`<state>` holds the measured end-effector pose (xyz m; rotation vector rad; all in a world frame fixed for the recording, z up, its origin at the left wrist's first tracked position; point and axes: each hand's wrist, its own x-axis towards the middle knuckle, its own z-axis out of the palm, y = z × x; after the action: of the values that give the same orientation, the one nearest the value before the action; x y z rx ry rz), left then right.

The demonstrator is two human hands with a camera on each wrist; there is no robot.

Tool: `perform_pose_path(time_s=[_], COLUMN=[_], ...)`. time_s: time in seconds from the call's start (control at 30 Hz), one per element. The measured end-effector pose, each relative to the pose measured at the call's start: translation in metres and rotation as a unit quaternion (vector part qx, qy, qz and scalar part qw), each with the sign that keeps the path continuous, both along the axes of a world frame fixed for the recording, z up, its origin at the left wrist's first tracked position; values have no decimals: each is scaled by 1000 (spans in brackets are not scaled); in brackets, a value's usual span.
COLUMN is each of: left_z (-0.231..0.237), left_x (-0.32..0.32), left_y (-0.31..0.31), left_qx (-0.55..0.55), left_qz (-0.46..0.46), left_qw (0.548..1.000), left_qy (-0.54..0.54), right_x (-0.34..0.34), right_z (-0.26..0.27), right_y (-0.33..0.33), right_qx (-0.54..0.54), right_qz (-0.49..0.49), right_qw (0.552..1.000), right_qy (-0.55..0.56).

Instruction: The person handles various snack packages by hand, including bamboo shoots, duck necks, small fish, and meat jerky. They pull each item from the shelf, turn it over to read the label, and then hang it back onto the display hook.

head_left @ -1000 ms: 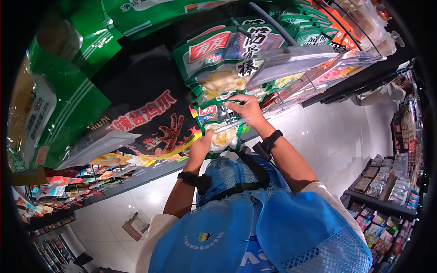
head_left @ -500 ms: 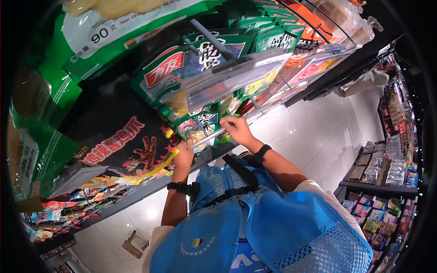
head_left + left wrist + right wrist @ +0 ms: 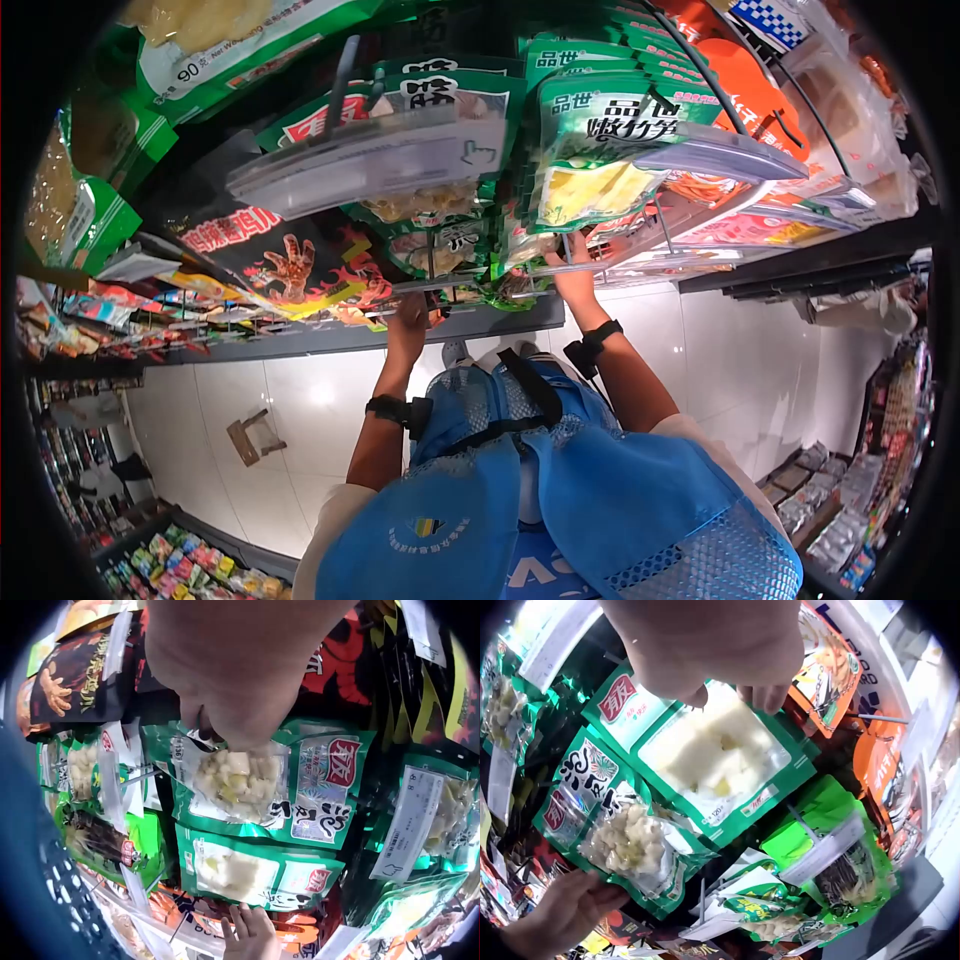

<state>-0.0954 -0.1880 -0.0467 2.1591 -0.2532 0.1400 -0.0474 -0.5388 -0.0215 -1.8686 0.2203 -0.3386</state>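
Green snack packets hang on shelf hooks before both hands. In the head view, my left hand [image 3: 408, 325] is low at the rack beside a black packet [image 3: 290, 265]. The left wrist view shows its fingertips pinching the edge of a green packet [image 3: 240, 784] with pale pieces in a clear window. My right hand [image 3: 573, 268] is farther right, under a price-tag holder [image 3: 715, 160]. In the right wrist view its fingers lie against the edge of another green packet [image 3: 720, 750], with white contents. Part of that edge is hidden behind the hand.
Metal hooks and clear tag holders [image 3: 370, 160] jut out above the hands. Orange packets [image 3: 735, 85] hang at the right. A small stool [image 3: 257, 438] stands on the tiled floor [image 3: 320, 400]. More stocked shelves [image 3: 185, 565] stand behind.
The head view has swung along the rack, bringing the right-hand packets closer. My hands have moved farther apart; the right one has left the small green packet near the left hand.
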Motion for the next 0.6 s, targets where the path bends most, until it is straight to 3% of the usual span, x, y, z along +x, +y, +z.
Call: perform_pose_path(time_s=[0.03, 0.13, 0.17, 0.27, 0.3, 0.4, 0.5, 0.6], left_z=[4, 5, 4, 9, 15, 34, 41, 60], left_x=[-14, -66, -84, -133, -148, -187, -198, -186], left_y=[4, -8, -9, -16, -23, -35, -41, -47], left_qx=[-32, -226, -232, -261, -275, -220, -204, -150], left_qz=[-5, 79, 98, 165, 192, 162, 122, 72], left_qw=[981, 923, 913, 876, 860, 859, 863, 894], left_qy=[192, 302, 319, 370, 386, 434, 445, 416], right_x=[2, 2, -2, -9, -11, -28, -44, -62], right_z=[-8, -26, -32, -32, -31, -6, 31, 59], right_y=[-1, -6, -9, -26, -25, -18, -8, -16], right_qx=[2, 49, 77, -14, 38, 198, 325, 345], right_qz=[6, 0, -14, 115, 139, 189, 148, 160], right_qw=[1000, 998, 996, 989, 986, 959, 933, 923], right_qy=[-21, -51, -52, 97, 79, 77, 32, 60])
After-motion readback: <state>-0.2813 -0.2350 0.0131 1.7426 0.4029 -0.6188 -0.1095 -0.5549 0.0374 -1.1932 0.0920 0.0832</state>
